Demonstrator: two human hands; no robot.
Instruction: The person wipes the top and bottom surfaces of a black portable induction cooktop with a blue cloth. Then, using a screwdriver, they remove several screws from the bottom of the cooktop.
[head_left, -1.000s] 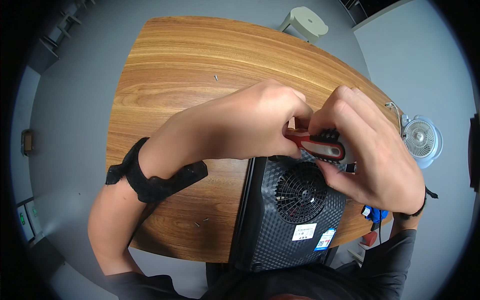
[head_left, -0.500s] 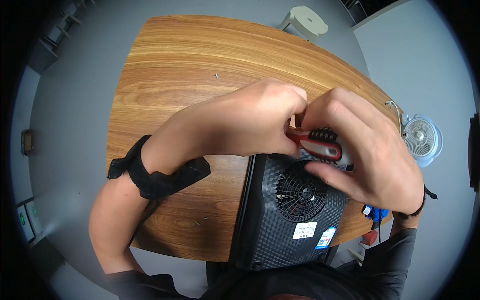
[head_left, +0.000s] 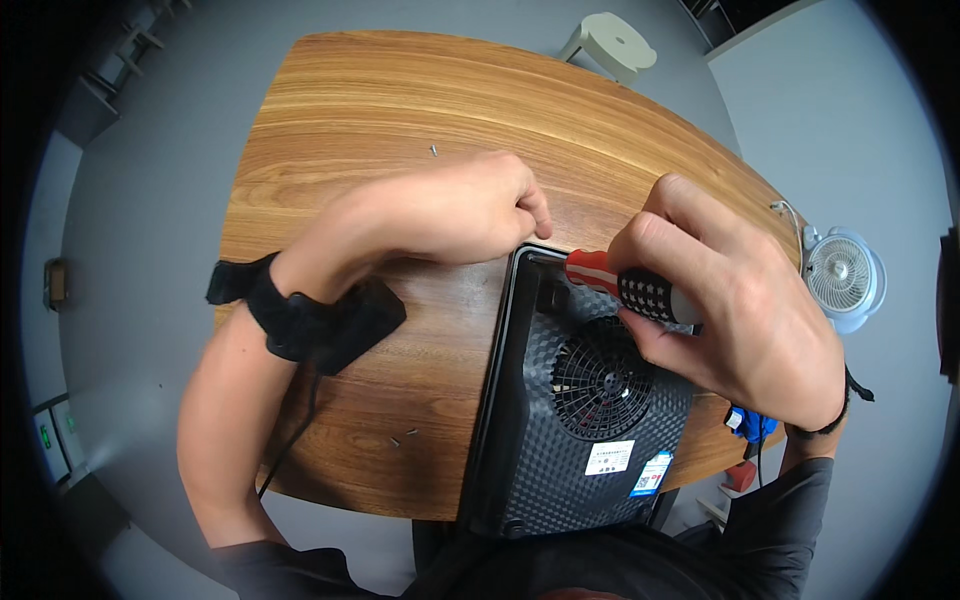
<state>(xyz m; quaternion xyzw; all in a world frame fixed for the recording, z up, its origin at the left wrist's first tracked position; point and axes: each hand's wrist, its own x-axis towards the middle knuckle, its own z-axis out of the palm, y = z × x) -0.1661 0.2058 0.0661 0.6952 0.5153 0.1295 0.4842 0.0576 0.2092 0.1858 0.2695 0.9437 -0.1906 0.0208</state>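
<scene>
A screwdriver (head_left: 592,271) with a red, white and black starred handle lies in my right hand (head_left: 735,290), whose fingers close round it. Its metal shaft points left to the far left corner of a black, boxy appliance (head_left: 555,470), which lies with its vented side up and looks like an induction cooker. A round fan grille (head_left: 604,380) sits in its textured cover. My left hand (head_left: 490,208) is curled beside that same corner, close to the shaft's tip. Its fingers are bent inward; whatever is under them is hidden.
The appliance rests on a wooden table (head_left: 370,110). One small screw (head_left: 434,151) lies towards the far side, and two more screws (head_left: 403,438) lie left of the appliance. A blue-white fan (head_left: 842,272) stands at the right, a pale stool (head_left: 615,45) beyond the table.
My left hand has come off the screwdriver's front end and shifted left, baring the shaft and the appliance's corner. The starred handle has turned in my right hand.
</scene>
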